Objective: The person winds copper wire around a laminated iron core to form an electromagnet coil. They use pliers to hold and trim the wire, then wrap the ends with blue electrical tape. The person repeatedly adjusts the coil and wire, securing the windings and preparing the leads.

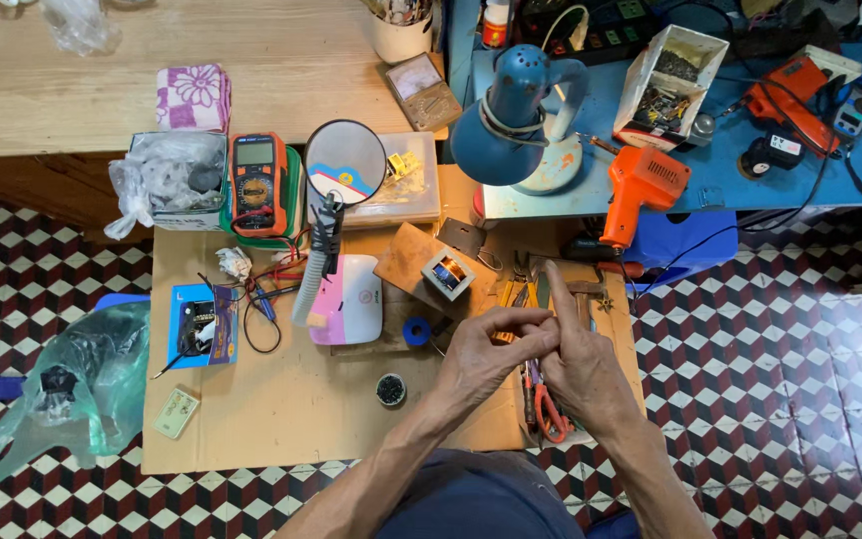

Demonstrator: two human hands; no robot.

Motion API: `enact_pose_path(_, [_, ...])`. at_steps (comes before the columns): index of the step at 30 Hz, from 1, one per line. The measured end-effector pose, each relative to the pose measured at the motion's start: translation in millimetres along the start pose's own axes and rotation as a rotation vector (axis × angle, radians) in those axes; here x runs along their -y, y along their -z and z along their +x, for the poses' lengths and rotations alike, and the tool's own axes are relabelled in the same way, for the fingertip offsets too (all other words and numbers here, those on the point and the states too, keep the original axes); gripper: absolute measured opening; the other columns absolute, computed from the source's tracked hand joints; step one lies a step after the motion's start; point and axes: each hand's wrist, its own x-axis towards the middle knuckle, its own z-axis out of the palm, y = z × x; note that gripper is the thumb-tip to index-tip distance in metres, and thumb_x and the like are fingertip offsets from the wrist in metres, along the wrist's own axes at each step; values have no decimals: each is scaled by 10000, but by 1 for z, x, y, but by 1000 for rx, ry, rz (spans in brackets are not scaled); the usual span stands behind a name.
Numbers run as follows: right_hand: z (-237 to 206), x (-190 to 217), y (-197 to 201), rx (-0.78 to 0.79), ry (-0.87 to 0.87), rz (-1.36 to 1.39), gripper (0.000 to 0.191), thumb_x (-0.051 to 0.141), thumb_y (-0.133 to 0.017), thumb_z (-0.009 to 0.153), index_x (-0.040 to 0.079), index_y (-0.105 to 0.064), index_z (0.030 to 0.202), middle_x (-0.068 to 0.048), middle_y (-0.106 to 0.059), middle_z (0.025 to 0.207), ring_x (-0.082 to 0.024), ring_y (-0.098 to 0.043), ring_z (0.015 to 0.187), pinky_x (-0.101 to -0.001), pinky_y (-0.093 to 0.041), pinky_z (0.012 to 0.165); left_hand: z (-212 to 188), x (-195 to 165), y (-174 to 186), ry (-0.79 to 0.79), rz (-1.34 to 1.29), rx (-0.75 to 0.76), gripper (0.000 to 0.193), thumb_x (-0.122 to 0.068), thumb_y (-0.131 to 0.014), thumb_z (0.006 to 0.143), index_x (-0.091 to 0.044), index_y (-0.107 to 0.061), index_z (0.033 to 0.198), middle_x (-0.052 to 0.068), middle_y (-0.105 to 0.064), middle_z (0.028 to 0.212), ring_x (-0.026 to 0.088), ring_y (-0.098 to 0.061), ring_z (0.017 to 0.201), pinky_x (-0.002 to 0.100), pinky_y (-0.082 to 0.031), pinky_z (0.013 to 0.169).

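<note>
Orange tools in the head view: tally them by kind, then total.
Orange multimeter: 1
Orange soldering gun: 1
Orange power tool: 1
Orange-handled pliers, beside the right hand: 1
Total: 4

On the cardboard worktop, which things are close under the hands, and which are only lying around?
At the hands:
- left hand and right hand, fingers touching; whether they hold something, I cannot tell
- red-handled pliers
- small tools

Lying about:
- multimeter
- blue desk lamp
- orange soldering gun
- round magnifier
- copper coil
</note>
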Motion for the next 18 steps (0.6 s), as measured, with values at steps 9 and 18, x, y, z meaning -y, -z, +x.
enact_pose_path(9, [9, 24, -22, 27, -214, -152, 714, 132, -642, 924, 129, -301, 1552, -146, -727, 743, -288, -718, 652, -445, -548, 642, 3, 21, 34, -102, 153, -99, 281, -271, -689, 958, -38, -770, 1094, 47, -778, 886, 69, -704, 792, 242, -583, 699])
enact_pose_path(18, [32, 7, -25, -180, -157, 197, 195, 185, -639, 977, 10, -691, 1047, -16, -674, 721, -62, -598, 620, -239, -490, 533, 46, 12, 51, 6, 79, -173, 351, -335, -693, 956, 3, -756, 1027, 34, -719, 811, 75, -637, 735, 244, -526, 641])
